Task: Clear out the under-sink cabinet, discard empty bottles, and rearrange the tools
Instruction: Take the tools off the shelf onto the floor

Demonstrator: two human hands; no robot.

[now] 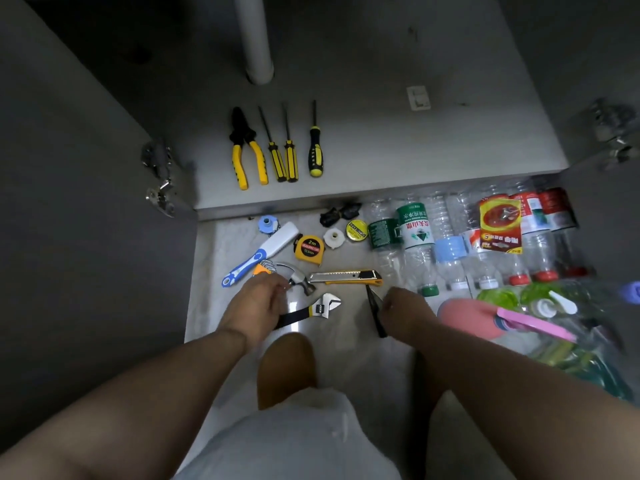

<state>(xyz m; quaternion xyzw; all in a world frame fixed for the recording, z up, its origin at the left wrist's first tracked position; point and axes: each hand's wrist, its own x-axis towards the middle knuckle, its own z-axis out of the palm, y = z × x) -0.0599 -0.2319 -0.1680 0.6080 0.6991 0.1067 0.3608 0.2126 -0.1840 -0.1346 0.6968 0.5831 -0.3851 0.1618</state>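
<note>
Yellow pliers (pixel 244 135) near cabinet front edge (pixel 311 202)

A grey pipe (pixel 254 39) stands left of a white plate (pixel 418 97).

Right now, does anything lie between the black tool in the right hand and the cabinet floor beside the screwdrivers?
Yes: the utility knife lies flat just ahead of the black tool in the right hand, the yellow tape roll beyond it. Both are low. The cabinet floor just right of the black-handled screwdriver shows bare.
</note>
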